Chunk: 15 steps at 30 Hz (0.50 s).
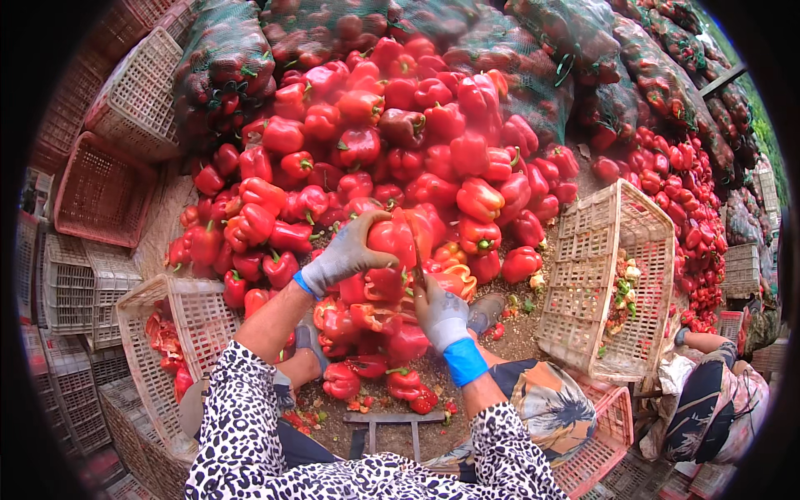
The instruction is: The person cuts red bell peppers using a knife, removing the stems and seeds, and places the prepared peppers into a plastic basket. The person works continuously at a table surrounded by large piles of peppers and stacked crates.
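Note:
Gloved in grey, my left hand [350, 253] grips a red bell pepper [391, 240] above the heap. My right hand [442, 312], also gloved, holds a knife [414, 244] whose narrow blade points away from me along the pepper's right side. Whether the blade has entered the flesh I cannot tell. A large pile of whole red bell peppers [406, 156] spreads beyond my hands. Below them, between my feet, lie more peppers, some cut open [362, 315]. An orange-red cut pepper piece [459, 281] sits just right of the knife hand.
A plastic crate [203, 322] at left holds red pepper pieces [167, 350]. The tilted crate [578, 281] at right contains cores and scraps [625, 290]. Filled green mesh sacks [225, 69] line the back. Stacked crates [87, 284] stand far left; another person [712, 400] sits far right.

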Tool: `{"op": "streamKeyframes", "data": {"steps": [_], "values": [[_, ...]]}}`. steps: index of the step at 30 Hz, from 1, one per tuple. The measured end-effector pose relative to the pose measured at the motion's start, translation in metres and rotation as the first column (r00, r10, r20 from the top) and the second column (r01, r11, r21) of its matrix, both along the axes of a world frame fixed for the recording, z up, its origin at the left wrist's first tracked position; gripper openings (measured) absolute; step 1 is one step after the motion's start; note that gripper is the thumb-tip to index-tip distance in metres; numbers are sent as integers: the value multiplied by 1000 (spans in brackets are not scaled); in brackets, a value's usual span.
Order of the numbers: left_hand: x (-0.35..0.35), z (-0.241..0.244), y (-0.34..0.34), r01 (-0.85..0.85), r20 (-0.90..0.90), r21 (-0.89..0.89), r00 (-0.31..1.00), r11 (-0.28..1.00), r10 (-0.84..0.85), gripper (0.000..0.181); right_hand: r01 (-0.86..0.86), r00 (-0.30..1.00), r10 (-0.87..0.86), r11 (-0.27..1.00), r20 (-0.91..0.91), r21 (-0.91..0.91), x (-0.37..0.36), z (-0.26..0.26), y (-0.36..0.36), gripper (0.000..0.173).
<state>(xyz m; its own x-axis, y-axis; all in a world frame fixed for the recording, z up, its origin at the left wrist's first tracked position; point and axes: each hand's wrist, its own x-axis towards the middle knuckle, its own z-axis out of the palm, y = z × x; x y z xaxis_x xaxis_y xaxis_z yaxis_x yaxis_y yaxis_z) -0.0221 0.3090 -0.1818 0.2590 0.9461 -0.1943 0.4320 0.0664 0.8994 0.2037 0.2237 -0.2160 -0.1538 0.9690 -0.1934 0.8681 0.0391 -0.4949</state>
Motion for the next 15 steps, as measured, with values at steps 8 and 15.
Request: {"op": "streamKeyframes", "data": {"steps": [8,15], "values": [[-28,-39,-20,106,44,71,993,992,-109,90,249,579,-587,788,-567,-563,15,23,-21,28],[-53,-94,69,-108,-566,147,806,983,173,69,226,573,-636,729,-517,-646,31,-19,-35,27]]}}
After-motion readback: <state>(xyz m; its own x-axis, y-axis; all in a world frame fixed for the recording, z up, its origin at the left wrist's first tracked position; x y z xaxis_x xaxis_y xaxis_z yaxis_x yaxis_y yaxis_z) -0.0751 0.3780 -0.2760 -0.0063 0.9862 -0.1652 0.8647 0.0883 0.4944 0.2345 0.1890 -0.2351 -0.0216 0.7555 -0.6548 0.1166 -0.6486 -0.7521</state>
